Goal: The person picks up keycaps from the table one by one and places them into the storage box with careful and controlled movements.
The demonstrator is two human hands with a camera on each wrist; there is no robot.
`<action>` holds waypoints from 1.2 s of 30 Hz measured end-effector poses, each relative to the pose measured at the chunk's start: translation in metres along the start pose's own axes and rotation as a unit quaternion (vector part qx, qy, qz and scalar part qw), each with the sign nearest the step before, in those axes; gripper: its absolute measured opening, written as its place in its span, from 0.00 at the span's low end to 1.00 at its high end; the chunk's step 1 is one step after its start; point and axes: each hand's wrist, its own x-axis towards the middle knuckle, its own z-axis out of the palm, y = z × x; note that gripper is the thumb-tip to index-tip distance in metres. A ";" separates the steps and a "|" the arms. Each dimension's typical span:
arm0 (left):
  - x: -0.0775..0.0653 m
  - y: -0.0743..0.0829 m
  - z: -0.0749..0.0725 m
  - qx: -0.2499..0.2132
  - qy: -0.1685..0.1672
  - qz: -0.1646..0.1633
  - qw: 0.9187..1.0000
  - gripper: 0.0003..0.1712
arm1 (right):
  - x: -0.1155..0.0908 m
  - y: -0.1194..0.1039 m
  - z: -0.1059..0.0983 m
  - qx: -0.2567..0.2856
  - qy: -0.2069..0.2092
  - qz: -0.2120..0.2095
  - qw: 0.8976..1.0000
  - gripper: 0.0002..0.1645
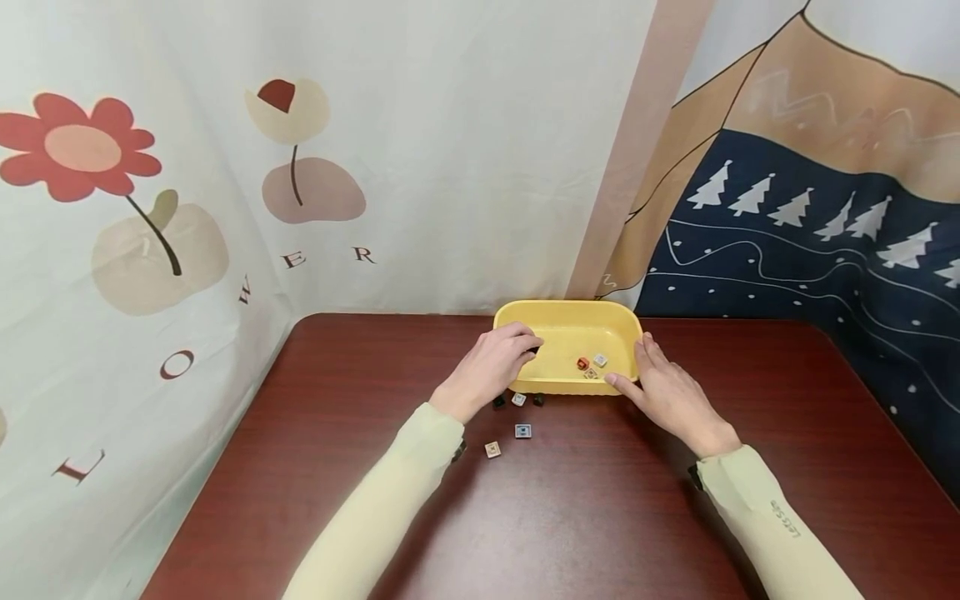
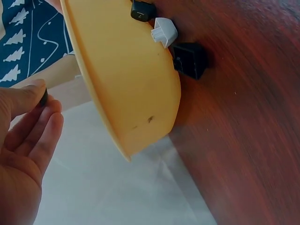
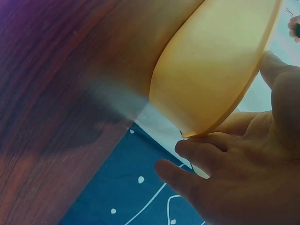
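My left hand (image 1: 491, 362) pinches a small black keycap (image 2: 44, 97) between thumb and fingertips, above the left end of a yellow plastic basin (image 1: 566, 307). At the basin's front right corner, my right hand (image 1: 671, 396) holds the rim, thumb on the front edge and fingers along the right side. Inside the basin lie a red keycap (image 1: 582, 364), a white keycap (image 1: 600, 360) and a beige keycap (image 1: 590, 374). Close to its front wall on the table are a black keycap (image 2: 190, 60), a white keycap (image 2: 165, 32) and another black keycap (image 2: 143, 11).
Nearer on the brown table (image 1: 585, 500) lie a grey-blue keycap (image 1: 522, 431) and a beige keycap (image 1: 492, 450). A printed curtain (image 1: 450, 167) hangs behind the table's back edge, right behind the basin.
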 end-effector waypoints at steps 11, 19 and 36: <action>0.013 -0.003 0.018 -0.014 -0.027 -0.025 0.999 0.13 | 0.001 0.003 0.001 0.003 0.005 -0.003 1.000 0.59; 0.023 -0.002 0.024 -0.003 -0.061 -0.051 0.997 0.13 | 0.001 0.003 0.002 0.008 0.007 -0.003 1.000 0.59; 0.045 -0.004 0.040 0.018 -0.134 -0.123 0.983 0.10 | -0.001 0.002 0.001 0.014 0.007 0.000 1.000 0.58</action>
